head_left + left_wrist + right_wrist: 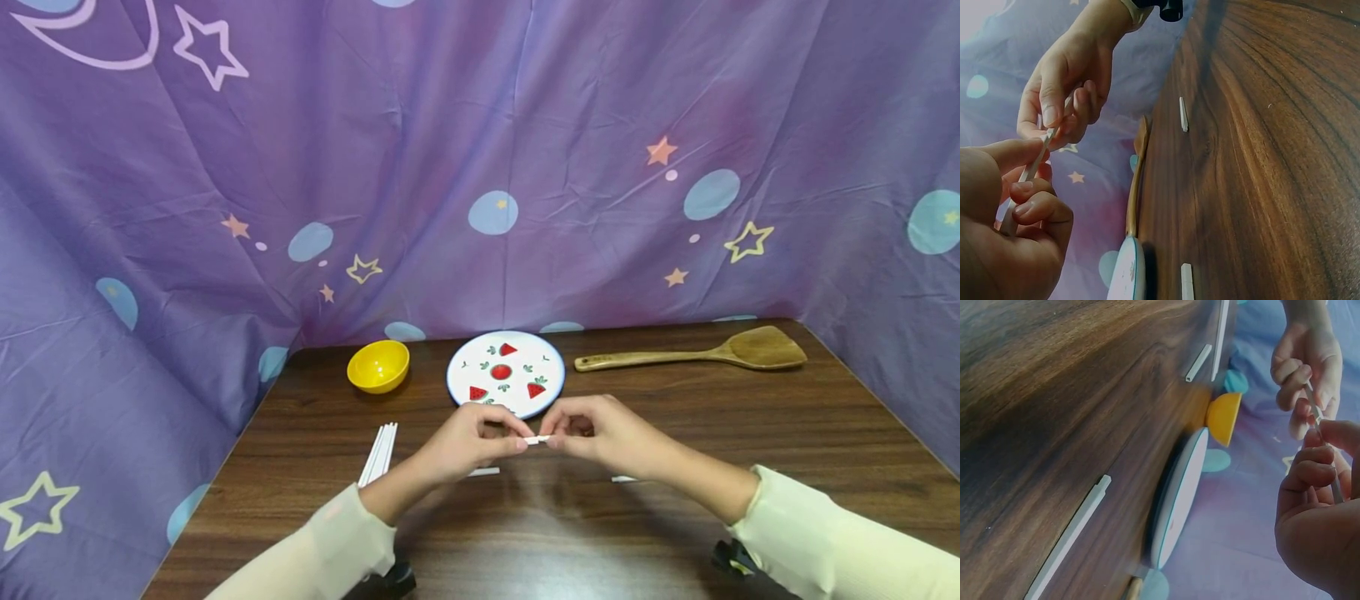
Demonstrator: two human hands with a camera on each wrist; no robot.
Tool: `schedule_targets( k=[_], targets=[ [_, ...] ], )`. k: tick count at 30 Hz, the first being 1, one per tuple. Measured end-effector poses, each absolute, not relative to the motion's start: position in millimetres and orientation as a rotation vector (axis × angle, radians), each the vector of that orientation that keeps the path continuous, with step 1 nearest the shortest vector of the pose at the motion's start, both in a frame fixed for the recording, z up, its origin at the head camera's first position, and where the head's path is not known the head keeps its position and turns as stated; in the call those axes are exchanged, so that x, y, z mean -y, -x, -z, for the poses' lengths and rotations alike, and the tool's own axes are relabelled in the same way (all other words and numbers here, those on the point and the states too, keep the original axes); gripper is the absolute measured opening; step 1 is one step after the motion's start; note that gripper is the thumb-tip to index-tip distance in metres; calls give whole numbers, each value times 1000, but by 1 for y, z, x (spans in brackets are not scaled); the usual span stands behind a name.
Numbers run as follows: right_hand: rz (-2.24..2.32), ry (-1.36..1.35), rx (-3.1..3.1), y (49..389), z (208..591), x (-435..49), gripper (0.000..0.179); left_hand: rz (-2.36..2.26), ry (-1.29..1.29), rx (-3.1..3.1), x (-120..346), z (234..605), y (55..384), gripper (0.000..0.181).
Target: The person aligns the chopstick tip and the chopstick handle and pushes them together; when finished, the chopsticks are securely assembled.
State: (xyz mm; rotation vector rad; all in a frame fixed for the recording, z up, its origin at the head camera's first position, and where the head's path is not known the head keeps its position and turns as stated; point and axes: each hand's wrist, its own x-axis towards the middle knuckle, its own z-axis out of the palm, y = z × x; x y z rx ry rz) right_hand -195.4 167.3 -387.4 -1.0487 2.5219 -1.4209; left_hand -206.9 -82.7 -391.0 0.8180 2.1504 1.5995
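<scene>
Out over the middle of the table, my left hand (465, 440) pinches a thin white stick (1030, 167) between thumb and fingers. Facing it, my right hand (611, 429) pinches another white stick (1336, 481). The two sticks meet end to end between the fingertips; how far one end goes into the other I cannot tell. Much of both lengths is hidden by the fingers. Below the hands lie a loose white stick (484, 472) by the left hand and one (622, 479) by the right. In the right wrist view, a loose stick (1072, 528) has a narrower tip.
Several white sticks (378, 454) lie side by side left of the left forearm. Farther back stand a yellow bowl (378, 367) and a white plate with strawberry and watermelon pictures (465, 367). A wooden spatula (765, 348) lies back right. Purple cloth (450, 275) hangs behind the table.
</scene>
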Motion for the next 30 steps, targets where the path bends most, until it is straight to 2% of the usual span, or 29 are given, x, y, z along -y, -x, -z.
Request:
schedule_targets(
  k=[30],
  targets=[
    [1414, 1045, -2405, 195, 385, -168, 4, -1609, -860, -2140, 80, 393, 206, 16]
  ],
)
